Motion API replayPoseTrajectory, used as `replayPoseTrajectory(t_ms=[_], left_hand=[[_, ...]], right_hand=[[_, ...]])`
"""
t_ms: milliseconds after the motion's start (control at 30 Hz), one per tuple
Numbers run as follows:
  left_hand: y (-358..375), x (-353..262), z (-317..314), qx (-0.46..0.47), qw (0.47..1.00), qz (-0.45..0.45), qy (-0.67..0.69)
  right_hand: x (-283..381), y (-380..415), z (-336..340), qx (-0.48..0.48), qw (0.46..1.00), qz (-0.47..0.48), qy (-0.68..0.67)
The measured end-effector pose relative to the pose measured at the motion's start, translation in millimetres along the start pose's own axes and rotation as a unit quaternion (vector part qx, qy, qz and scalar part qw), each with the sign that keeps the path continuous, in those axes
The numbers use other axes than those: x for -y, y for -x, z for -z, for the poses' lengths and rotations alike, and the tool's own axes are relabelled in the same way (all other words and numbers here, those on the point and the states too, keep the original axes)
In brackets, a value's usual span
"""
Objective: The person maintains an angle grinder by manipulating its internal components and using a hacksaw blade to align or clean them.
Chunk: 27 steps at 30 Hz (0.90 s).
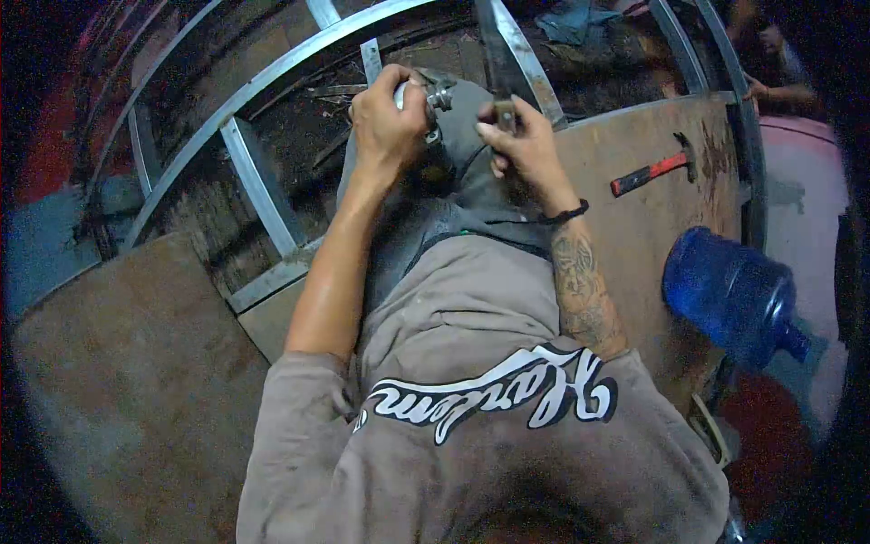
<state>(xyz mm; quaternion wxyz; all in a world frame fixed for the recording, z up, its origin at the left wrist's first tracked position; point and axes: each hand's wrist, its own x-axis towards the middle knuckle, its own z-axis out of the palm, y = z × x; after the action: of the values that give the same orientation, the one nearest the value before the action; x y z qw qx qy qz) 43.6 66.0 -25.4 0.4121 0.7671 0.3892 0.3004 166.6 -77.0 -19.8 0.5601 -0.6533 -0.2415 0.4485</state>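
Note:
My left hand (385,118) is closed around a silvery metal fitting (439,98) with a round, ridged end, held above my lap. Its exact kind is hard to make out, and my fingers hide part of it. A little to the right, my right hand (524,145) grips a blade-like tool (497,54) by its brownish handle. The tool's long, dark, blurred blade points away from me, up to the top edge of the view. The fitting and the tool are apart.
A red and black hammer (652,172) lies on the plywood (625,227) at right. Beyond it, a blue water jug (729,290) rests on its side. A curved metal frame (272,68) with crossbars spans the front. Another person's arm (788,92) shows at upper right.

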Motion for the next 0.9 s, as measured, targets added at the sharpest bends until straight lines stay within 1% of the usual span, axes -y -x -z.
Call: replayPoseTrajectory(t_ms=[33, 67, 167, 233, 267, 300, 367, 467, 533, 633, 833, 900], left_hand=[[9.9, 8.2, -4.7, -0.012, 1.0, -0.013, 0.0], [11.3, 7.2, -6.0, -0.009, 1.0, -0.013, -0.002], [15.7, -1.8, 0.8, -0.012, 0.999, -0.034, -0.008], [16.7, -1.9, 0.3, -0.017, 0.999, -0.038, -0.004], [35.0, -3.8, -3.2, -0.038, 0.998, -0.049, 0.001], [36.5, -5.4, -4.4, -0.048, 0.998, -0.049, 0.001], [37.0, -5.9, -4.7, -0.038, 0.998, -0.04, 0.002], [36.9, -7.1, -4.8, -0.027, 0.999, -0.036, -0.003], [35.5, -7.7, -4.4, -0.027, 0.998, -0.057, -0.006], [35.5, -9.5, -4.4, -0.031, 0.997, -0.063, -0.009], [35.6, -11.7, -4.4, -0.03, 0.998, -0.055, -0.008], [35.8, -13.9, -4.8, -0.034, 0.998, -0.057, -0.005]], right_hand=[[-11.7, -0.8, -2.3, 0.008, 1.0, 0.017, -0.017], [-8.0, -2.7, -3.7, 0.006, 1.0, 0.016, -0.019], [2.3, -9.6, -10.6, 0.022, 0.998, 0.059, -0.004], [7.7, -13.4, -14.8, 0.039, 0.998, 0.052, -0.003], [1.8, -2.1, -12.5, 0.066, 0.996, 0.06, 0.005], [0.2, -1.5, -12.7, 0.068, 0.996, 0.06, 0.005], [-1.6, -3.9, -14.2, 0.056, 0.997, 0.045, -0.003], [-2.6, -5.7, -13.3, 0.066, 0.997, 0.046, -0.02], [-0.8, -6.1, -12.2, 0.068, 0.997, 0.039, -0.001], [1.2, -5.8, -12.3, 0.072, 0.996, 0.046, 0.004], [0.3, -6.7, -12.6, 0.073, 0.996, 0.045, -0.007], [1.7, -6.8, -12.5, 0.063, 0.996, 0.057, 0.022]])
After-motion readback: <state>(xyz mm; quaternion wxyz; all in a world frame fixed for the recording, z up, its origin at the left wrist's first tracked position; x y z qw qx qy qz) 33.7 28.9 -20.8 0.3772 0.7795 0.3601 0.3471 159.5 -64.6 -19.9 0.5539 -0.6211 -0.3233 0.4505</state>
